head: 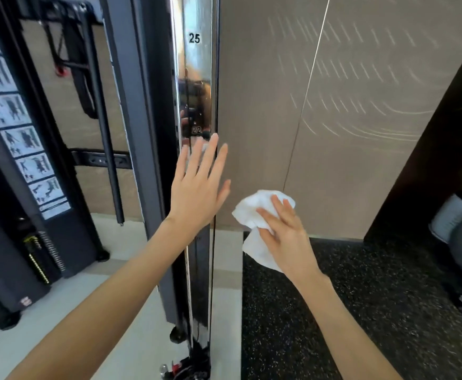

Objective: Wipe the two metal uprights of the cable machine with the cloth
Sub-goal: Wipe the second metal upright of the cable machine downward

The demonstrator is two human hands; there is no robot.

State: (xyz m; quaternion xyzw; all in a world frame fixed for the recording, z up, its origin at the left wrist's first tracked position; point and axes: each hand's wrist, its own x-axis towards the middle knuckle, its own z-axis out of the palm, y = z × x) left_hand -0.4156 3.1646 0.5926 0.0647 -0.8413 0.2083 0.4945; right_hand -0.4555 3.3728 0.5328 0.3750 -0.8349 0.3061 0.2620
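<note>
Plainly, the shiny metal upright point(196, 78) stands straight ahead, with 25 and 22 printed on its mirror face. The white cloth point(254, 212) is not on it yet. It hangs bunched just right of the post, held in the right hand point(287, 234) with the fingers laid over it. The left hand point(196, 193) is flat and open, fingers spread, holding nothing, in front of the upright near the 22; whether it touches the metal I cannot tell.

To wipe well, I would bring the cloth onto the face, press it flat and run long strokes from top to bottom, keeping the bare palm off the polish so it leaves no prints. Only one shiny upright shows. A dark column point(142, 133) crowds its left edge, the wall point(361, 133) sits close behind, and an exercise chart point(18, 138) hangs further left.
</note>
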